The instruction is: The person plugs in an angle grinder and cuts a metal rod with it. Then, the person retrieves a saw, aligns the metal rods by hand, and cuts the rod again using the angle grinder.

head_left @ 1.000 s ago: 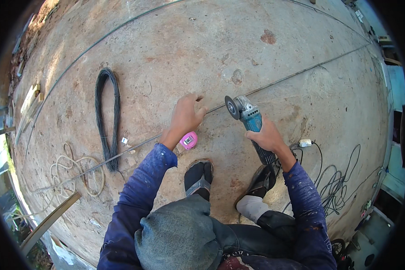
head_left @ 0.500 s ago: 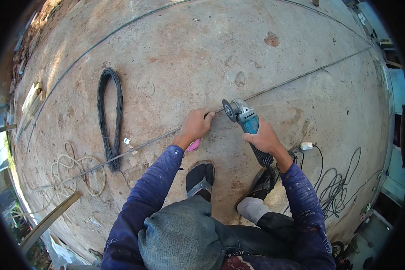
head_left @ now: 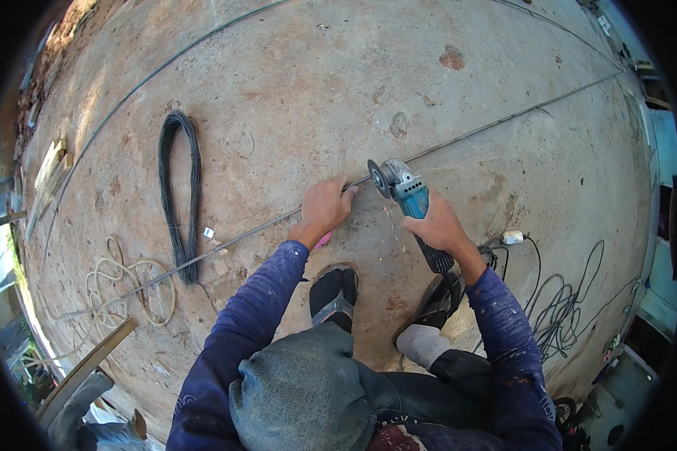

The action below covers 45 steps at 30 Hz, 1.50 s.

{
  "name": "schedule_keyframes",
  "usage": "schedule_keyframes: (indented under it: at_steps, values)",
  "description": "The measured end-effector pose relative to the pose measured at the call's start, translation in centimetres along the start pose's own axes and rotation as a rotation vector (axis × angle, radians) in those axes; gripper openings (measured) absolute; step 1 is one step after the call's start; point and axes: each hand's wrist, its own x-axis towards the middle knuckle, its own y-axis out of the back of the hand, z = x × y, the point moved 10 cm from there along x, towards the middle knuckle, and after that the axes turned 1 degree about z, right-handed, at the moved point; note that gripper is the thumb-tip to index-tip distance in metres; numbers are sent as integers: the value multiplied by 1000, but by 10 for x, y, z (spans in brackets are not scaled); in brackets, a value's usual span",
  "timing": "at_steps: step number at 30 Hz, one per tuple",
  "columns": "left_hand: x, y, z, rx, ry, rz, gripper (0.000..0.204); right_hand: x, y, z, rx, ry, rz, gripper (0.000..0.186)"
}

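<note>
- Head: grey knit cap (head_left: pixel 301 395), ribbed, fills lower mid of view.
- Top: dark blue long-sleeve, both sleeves (head_left: pixel 237 342) flecked w/ pale paint/dust spots, esp. forearms; cuffs end at wrists.
- Chest: dark fabric w/ reddish patch near bottom edge.
- Left hand (head_left: pixel 327 207) & right hand (head_left: pixel 438 225): bare, no gloves.
- Feet: black shoes (head_left: pixel 332 292), left one w/ grey band across; pale grey sock above right shoe.
- Legs: dark trousers.
</note>
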Motion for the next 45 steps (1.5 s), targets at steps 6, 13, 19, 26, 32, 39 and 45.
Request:
schedule_keyframes:
  at_steps: [6,13,19,26,32,39,45]
  values:
    - [-1,1,-1,-39,-19,83,26,1,-3,4,-6,49,53,66]
    - [-1,0,-4,-32,-1,62,27,4,-6,7,-32,57,66,63]
    - [-1,-1,-3,-57,13,43,27,3,-3,4,-16,38,67,62]
    - [2,9,-6,8,24,50,32,3,-3,-9,-25,-5,12,68]
    - [-2,-3,1,28,21,23,27,1,0,-5,-15,7,-11,67]
    - [-2,-6,-7,41,-8,35,26,10,-8,4,-69,-17,-6,69]
    - [-1,-9,-7,56,-32,46,25,10,-7,0,-25,29,8,69]
